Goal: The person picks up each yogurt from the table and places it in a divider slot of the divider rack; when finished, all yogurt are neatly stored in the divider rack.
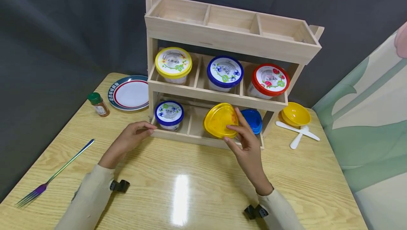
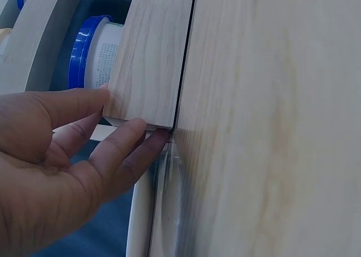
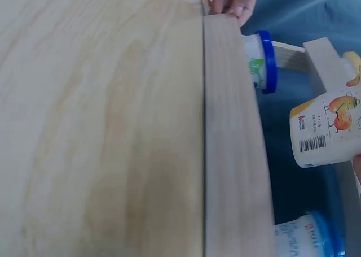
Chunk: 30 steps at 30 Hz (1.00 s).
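Observation:
My right hand (image 1: 249, 148) holds a tub with a yellow lid (image 1: 219, 120) in front of the lower tier of a wooden rack (image 1: 222, 41), thumb and fingers on its right side. The tub is tilted; its white wall with orange cartoon fruit (image 3: 324, 130) shows in the right wrist view. My left hand (image 1: 135, 136) grips the lower tier's left front corner (image 2: 141, 113), thumb and fingers around the board's end. Beside it a blue-lidded tub (image 1: 169, 113) sits in the left compartment. Another blue-lidded tub (image 1: 253, 119), partly hidden by my right hand, is in the right compartment.
The middle tier holds yellow-lidded (image 1: 173, 64), blue-lidded (image 1: 225, 72) and red-lidded (image 1: 270, 81) tubs. Left of the rack are a plate (image 1: 130, 94), a green-capped spice jar (image 1: 99, 105) and a fork (image 1: 58, 171). A yellow bowl (image 1: 295, 114) and white plastic cutlery (image 1: 299, 131) lie right.

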Available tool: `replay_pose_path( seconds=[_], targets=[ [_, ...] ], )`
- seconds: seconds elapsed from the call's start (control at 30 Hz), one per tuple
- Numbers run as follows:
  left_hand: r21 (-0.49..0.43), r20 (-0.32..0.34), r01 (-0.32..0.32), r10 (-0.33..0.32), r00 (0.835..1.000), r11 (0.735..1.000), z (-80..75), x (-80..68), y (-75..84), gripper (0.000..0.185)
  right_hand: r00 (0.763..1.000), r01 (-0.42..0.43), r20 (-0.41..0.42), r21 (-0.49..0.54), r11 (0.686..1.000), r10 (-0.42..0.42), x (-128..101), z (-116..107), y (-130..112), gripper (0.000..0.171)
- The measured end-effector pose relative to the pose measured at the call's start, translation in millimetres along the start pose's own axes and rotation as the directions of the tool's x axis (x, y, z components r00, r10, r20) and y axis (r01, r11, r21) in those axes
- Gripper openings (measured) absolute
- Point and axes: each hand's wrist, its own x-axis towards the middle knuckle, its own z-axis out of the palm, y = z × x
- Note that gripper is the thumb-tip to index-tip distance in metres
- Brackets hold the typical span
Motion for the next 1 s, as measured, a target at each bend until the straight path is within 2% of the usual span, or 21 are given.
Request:
replay_pose_path(
  seconds=[0.23,0.43,0.6,0.73,0.83,0.9,1.0],
  targets=[
    [0.011,-0.002,0.001,-0.001,1.0,1.0,-0.7,0.0,2.2,0.029,0.989,-0.143,0.013,-0.057,0.988,0.144,4.5,7.5,21.3,0.034],
    [0.002,-0.009,0.015,-0.015,1.0,1.0,-1.9,0.8,3.8,0.03,0.954,-0.299,-0.017,-0.029,0.954,0.299,16.1,19.1,32.8,0.031],
    [-0.002,-0.001,0.008,-0.008,1.0,1.0,-0.1,-1.0,2.9,0.03,0.929,-0.371,-0.024,-0.038,0.928,0.37,18.8,24.8,38.0,0.03],
    [0.003,-0.002,-0.01,0.01,1.0,1.0,0.0,-0.9,2.1,0.03,0.928,-0.371,-0.005,-0.076,0.925,0.372,22.1,24.9,39.7,0.033],
    [0.007,-0.011,-0.018,0.018,1.0,1.0,0.0,0.1,1.5,0.029,0.935,-0.345,0.034,-0.142,0.928,0.353,24.5,22.7,39.5,0.043],
    [0.002,-0.007,-0.021,0.021,1.0,1.0,0.4,0.7,1.3,0.029,0.942,-0.318,0.043,-0.219,0.923,0.334,23.1,19.3,35.8,0.051],
    [-0.005,0.002,-0.018,0.018,1.0,1.0,1.2,1.1,1.4,0.03,0.967,-0.227,0.03,-0.354,0.907,0.254,15.5,9.2,23.3,0.056]
  ],
)
